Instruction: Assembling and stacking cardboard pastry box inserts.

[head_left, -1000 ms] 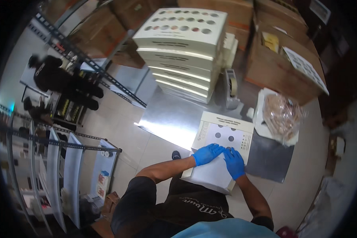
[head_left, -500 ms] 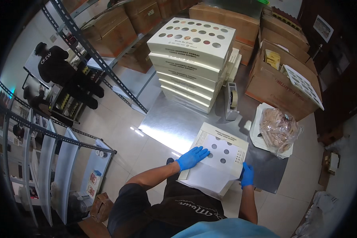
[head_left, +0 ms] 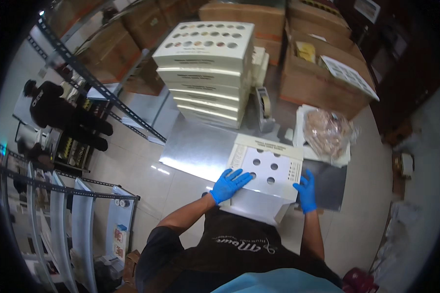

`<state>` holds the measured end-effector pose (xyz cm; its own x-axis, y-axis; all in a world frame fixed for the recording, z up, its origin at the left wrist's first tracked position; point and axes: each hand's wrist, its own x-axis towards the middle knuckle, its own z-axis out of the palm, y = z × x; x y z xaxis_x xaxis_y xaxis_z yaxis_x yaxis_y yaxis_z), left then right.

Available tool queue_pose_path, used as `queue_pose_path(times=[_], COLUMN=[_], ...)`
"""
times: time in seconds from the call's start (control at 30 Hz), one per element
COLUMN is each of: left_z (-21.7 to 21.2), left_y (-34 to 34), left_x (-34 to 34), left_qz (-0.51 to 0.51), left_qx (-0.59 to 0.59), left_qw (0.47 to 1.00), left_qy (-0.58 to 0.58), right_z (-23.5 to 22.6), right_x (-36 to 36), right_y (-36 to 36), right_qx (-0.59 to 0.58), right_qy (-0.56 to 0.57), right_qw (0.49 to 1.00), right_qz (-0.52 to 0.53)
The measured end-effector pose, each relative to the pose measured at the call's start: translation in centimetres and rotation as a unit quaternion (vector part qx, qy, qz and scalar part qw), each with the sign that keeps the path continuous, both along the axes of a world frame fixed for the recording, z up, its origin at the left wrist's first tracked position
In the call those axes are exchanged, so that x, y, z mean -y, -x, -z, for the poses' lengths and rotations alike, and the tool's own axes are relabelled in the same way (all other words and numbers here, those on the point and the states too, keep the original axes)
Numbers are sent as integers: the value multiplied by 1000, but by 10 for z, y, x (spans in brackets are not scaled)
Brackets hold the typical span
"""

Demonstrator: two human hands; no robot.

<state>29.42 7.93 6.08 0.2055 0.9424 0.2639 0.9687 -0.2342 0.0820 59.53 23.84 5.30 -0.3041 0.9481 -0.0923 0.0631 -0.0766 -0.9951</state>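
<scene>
In front of me lies a partly folded white cardboard box (head_left: 262,168) with round holes in its panel, its near flap hanging past the table edge. My left hand (head_left: 225,186), in a blue glove, rests on the box's left side with fingers stretched out over the holed panel. At the right edge of the box is my right hand (head_left: 306,191), also gloved in blue. Its fingers are spread, and the thumb side touches or nearly touches the cardboard.
A tall stack of white boxes (head_left: 205,73) stands on the metal table (head_left: 190,151). Beside it are a tape dispenser (head_left: 265,110) and a clear bag of brown pieces (head_left: 327,132). Large cartons (head_left: 322,78) line the back. Two people work beyond the left shelving (head_left: 78,215).
The whole view has shifted, moving the table and stack leftward and up in the picture. My right hand has spread its fingers at the box's edge. My left hand stays on the panel.
</scene>
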Motion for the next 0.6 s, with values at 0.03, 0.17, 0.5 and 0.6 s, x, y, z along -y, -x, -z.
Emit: queue_pose_path(times=[0.03,0.17,0.5,0.6], left_z=[-2,-2,-4,14], left_y=[-4,-7,10,23], left_x=[8,16,-27,-27], left_qz=[8,6,-23,-63], left_qx=[5,-11,113,66], left_qw=[1000,1000,992,974], left_qy=[5,-27,53,207], right_z=[-34,-35,-39,-30], right_x=[3,-4,-72,-56], right_y=[4,-5,145,157], right_qx=[-40,-62,92,163], right_qy=[57,107,-71,-375], right_qw=[997,987,992,912], right_qz=[-43,-99,-43,-41])
